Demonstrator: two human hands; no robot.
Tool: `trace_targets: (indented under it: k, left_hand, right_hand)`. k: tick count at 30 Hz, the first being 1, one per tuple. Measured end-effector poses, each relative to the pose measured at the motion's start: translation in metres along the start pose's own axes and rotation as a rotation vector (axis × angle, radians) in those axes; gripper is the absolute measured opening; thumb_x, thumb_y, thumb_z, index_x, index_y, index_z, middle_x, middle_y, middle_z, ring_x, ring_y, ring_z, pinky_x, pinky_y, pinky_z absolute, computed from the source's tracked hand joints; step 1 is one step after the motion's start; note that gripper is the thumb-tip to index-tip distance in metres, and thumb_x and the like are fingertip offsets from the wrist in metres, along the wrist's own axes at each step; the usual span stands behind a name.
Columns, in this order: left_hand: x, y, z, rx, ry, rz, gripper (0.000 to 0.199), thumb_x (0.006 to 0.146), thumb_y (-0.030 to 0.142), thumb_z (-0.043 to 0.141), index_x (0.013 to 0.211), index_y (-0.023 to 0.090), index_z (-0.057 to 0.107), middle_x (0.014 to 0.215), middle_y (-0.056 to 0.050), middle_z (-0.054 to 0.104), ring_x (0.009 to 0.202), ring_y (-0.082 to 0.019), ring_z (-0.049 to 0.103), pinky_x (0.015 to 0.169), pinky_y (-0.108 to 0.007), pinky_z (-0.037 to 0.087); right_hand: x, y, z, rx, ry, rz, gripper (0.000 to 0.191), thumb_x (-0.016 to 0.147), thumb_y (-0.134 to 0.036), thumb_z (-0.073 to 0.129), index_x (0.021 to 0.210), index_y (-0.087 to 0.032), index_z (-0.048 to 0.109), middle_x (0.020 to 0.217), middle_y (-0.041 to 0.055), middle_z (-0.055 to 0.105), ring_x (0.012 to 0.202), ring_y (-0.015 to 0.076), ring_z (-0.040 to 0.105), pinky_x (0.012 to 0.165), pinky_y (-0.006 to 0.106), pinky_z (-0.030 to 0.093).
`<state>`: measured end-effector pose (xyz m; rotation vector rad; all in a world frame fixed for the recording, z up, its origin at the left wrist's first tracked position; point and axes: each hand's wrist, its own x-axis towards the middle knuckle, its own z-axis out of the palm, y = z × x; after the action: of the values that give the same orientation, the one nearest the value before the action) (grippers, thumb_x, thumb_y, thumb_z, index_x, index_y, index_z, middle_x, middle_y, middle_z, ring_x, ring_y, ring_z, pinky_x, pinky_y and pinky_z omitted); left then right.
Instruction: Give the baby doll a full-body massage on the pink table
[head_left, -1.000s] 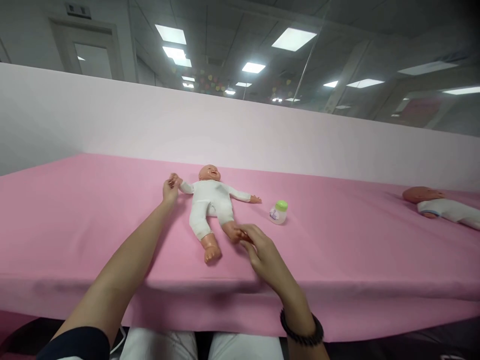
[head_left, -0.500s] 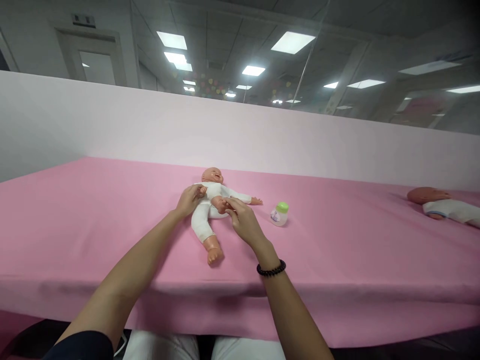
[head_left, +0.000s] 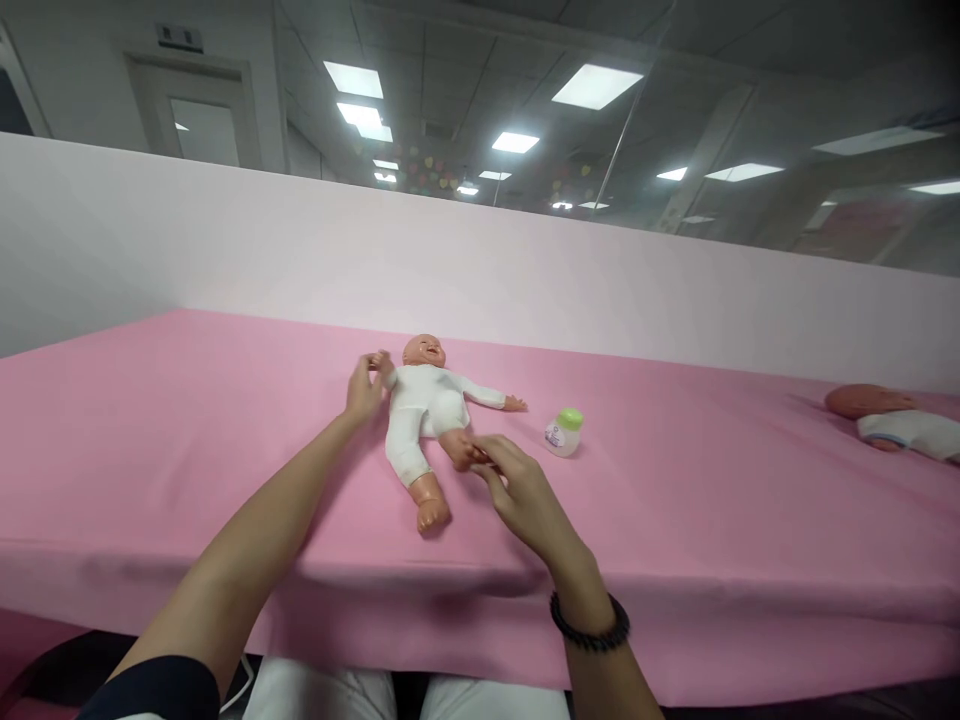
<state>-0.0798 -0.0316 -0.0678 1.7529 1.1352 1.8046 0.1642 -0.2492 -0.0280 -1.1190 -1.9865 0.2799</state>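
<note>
At the left, the person's left hand (head_left: pixel 365 392) reaches across the pink cloth-covered surface (head_left: pixel 187 450) from its near edge, a dark sleeve (head_left: pixel 150 692) showing at the upper arm. Its fingers (head_left: pixel 377 364) are together, pinched around the small hand of a baby doll (head_left: pixel 424 405). The doll, in a white bodysuit, lies on its back near the middle of the surface, toward the far edge, with its head pointing away from the person and its arms spread. One leg stretches toward the near edge. The other is bent, its foot held by the right hand (head_left: pixel 525 495), whose fingers (head_left: pixel 487 452) curl closed on it. A black beaded bracelet (head_left: pixel 589 622) circles the right wrist. Just beyond the doll's free hand, a small bottle with a green cap (head_left: pixel 562 432) stands upright. At the far right edge, a second baby doll (head_left: pixel 892 420) lies cut off by the frame, in front of a pale pink wall (head_left: pixel 480 280).
</note>
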Motion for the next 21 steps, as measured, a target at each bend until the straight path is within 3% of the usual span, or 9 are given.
trace_targets:
  k: [2,4,7,10,12,14,17,19,21]
  left_hand:
    - [-0.010,0.013,0.013,0.076,-0.255,0.197,0.014,0.088,0.024,0.056,0.101,0.023,0.059,0.105,-0.007,0.066,0.100,-0.024,0.060,0.094,-0.038,0.045]
    - [-0.015,0.018,0.020,0.110,-0.374,0.244,0.015,0.088,0.025,0.056,0.102,0.023,0.060,0.103,-0.008,0.066,0.098,-0.024,0.060,0.092,-0.039,0.046]
    - [-0.006,0.007,0.015,0.036,-0.196,0.113,0.015,0.090,0.026,0.052,0.104,0.022,0.055,0.106,-0.008,0.064,0.097,-0.023,0.060,0.090,-0.038,0.046]
    - [0.009,-0.015,-0.006,0.010,0.125,-0.209,0.014,0.089,0.027,0.057,0.097,0.022,0.047,0.099,-0.008,0.061,0.095,-0.023,0.060,0.088,-0.038,0.047]
    - [0.016,-0.027,-0.022,0.082,0.260,-0.426,0.021,0.086,0.025,0.062,0.096,0.023,0.043,0.093,-0.007,0.059,0.097,-0.025,0.061,0.090,-0.041,0.046]
    - [0.017,-0.035,-0.037,0.170,0.305,-0.547,0.026,0.083,0.021,0.064,0.097,0.024,0.041,0.089,-0.006,0.058,0.104,-0.028,0.061,0.100,-0.048,0.040]
    - [0.015,-0.037,-0.049,0.281,0.311,-0.607,0.027,0.078,0.016,0.065,0.097,0.020,0.046,0.097,-0.013,0.063,0.117,-0.034,0.056,0.114,-0.058,0.019]
    - [0.015,-0.032,-0.048,0.367,0.342,-0.630,0.028,0.077,0.017,0.063,0.103,0.015,0.051,0.123,-0.024,0.058,0.133,-0.038,0.044,0.117,-0.060,0.007]
    - [0.016,-0.022,-0.041,0.467,0.370,-0.636,0.039,0.082,0.023,0.059,0.118,0.010,0.051,0.151,-0.029,0.034,0.146,-0.039,0.023,0.118,-0.060,0.002]
  right_hand:
    - [0.027,-0.005,0.010,0.005,0.027,-0.048,0.033,0.093,-0.011,0.040,0.115,-0.023,0.061,0.108,0.0080,0.065,0.100,0.0235,0.062,0.087,0.039,0.052]
    - [0.040,-0.007,0.015,-0.006,0.049,-0.057,0.033,0.091,-0.010,0.041,0.115,-0.022,0.061,0.109,0.0082,0.065,0.100,0.0237,0.061,0.087,0.039,0.051]
    - [0.026,-0.006,0.015,0.028,0.111,0.019,0.028,0.093,-0.013,0.045,0.115,-0.022,0.060,0.109,0.0071,0.065,0.100,0.0226,0.061,0.088,0.038,0.051]
    - [-0.015,-0.001,0.015,0.076,0.210,0.131,0.022,0.096,-0.023,0.051,0.116,-0.024,0.059,0.109,0.0072,0.065,0.097,0.0214,0.063,0.084,0.036,0.054]
    - [-0.043,0.003,0.020,0.073,0.259,0.188,0.021,0.096,-0.029,0.053,0.115,-0.023,0.059,0.109,0.0081,0.065,0.096,0.0219,0.064,0.083,0.036,0.055]
    - [-0.065,0.006,0.029,0.047,0.283,0.239,0.021,0.096,-0.033,0.054,0.114,-0.023,0.059,0.108,0.0087,0.066,0.096,0.0230,0.064,0.084,0.037,0.055]
    - [-0.085,0.010,0.039,0.009,0.270,0.292,0.024,0.095,-0.037,0.055,0.113,-0.023,0.062,0.107,0.0094,0.068,0.098,0.0253,0.064,0.086,0.041,0.055]
    - [-0.089,0.011,0.035,0.008,0.213,0.308,0.026,0.093,-0.041,0.056,0.112,-0.024,0.064,0.108,0.0098,0.068,0.101,0.0270,0.064,0.089,0.043,0.054]
    - [-0.083,0.013,0.019,0.059,0.164,0.350,0.029,0.091,-0.046,0.059,0.109,-0.024,0.066,0.109,0.0097,0.068,0.103,0.0279,0.064,0.092,0.045,0.053]
